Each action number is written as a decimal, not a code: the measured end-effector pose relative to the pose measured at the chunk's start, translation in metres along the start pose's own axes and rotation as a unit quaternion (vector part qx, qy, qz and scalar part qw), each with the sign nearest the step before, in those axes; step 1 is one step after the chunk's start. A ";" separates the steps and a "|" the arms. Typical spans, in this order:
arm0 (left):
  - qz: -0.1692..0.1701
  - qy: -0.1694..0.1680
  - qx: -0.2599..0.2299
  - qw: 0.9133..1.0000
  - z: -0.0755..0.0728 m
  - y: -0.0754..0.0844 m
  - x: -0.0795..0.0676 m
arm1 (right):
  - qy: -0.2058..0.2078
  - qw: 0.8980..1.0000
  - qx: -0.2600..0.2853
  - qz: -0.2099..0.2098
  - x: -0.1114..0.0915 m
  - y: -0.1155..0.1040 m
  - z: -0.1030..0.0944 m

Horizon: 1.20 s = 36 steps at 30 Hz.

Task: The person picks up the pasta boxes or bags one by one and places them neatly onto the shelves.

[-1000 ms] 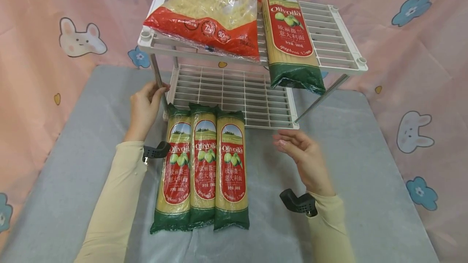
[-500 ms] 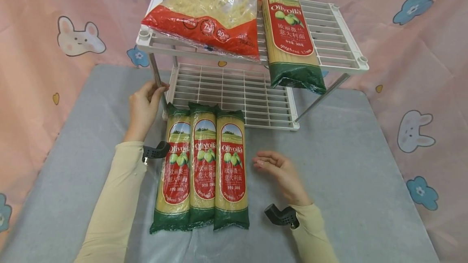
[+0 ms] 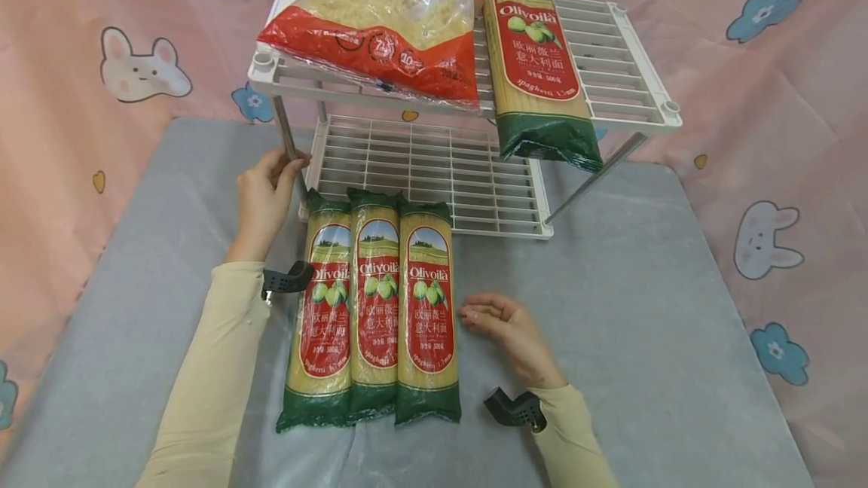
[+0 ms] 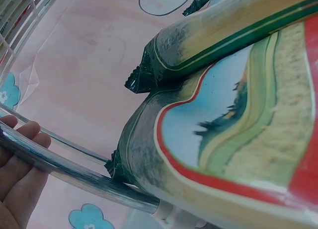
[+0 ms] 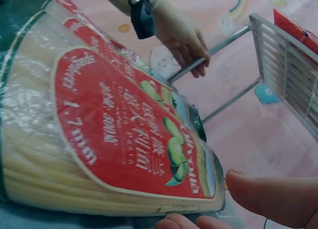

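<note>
My left hand [image 3: 261, 198] holds the front left metal post [image 3: 285, 130] of a white two-tier rack, its fingers curled round it. Close beside that post, three spaghetti packs lie side by side: a left pack [image 3: 325, 322], a middle pack [image 3: 377, 307] and a right pack [image 3: 429, 315]. Their green top ends rest at the lower shelf's front edge. My right hand [image 3: 515, 333] is just right of the right pack, fingers loosely bent and holding nothing. In the right wrist view its thumb [image 5: 268, 194] and fingertips sit near the pack's edge; whether they touch it I cannot tell.
On the upper shelf [image 3: 624, 66] lie a red and clear bag of pale dry noodles [image 3: 386, 13] and another spaghetti pack [image 3: 539, 59], which overhangs the front. The lower shelf [image 3: 434, 164] stands behind the three packs. Grey cloth [image 3: 651, 307] covers the table.
My right hand has moved left and toward me, from near the lower shelf's right corner to beside the right pack. The left hand keeps its hold on the post.
</note>
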<state>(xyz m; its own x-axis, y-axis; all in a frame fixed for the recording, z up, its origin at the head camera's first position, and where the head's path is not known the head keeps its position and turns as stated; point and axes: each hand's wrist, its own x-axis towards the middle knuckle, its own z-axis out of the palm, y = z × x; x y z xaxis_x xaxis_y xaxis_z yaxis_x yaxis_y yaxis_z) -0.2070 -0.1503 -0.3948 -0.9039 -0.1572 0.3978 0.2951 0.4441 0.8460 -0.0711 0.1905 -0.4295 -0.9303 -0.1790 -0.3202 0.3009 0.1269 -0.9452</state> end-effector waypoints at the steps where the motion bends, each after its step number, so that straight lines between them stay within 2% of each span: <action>1: 0.000 0.000 0.000 1.000 0.000 0.000 0.000 | -0.001 1.000 -0.002 0.003 0.000 0.001 0.000; 15: -0.005 0.003 -0.005 1.000 0.000 0.000 0.001 | -0.028 0.999 -0.025 0.007 -0.003 0.009 0.008; 24: -0.008 0.001 -0.004 1.000 0.000 0.001 0.000 | -0.008 0.999 -0.034 0.018 -0.001 0.009 0.016; 33: -0.006 0.001 -0.004 1.000 0.000 0.001 -0.001 | 0.012 0.997 -0.076 0.028 0.003 0.009 0.026; 36: -0.007 0.001 -0.003 1.000 0.000 0.001 0.000 | 0.005 0.996 -0.085 0.033 0.003 0.009 0.028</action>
<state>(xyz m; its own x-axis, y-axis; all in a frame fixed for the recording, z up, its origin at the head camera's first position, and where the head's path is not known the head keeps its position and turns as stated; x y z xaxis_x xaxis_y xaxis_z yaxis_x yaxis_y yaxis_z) -0.2063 -0.1501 -0.3943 -0.9077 -0.1650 0.3858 0.2834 0.4368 0.8537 -0.0655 0.1633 -0.4408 -0.9118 -0.1547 -0.3805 0.3233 0.3010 -0.8972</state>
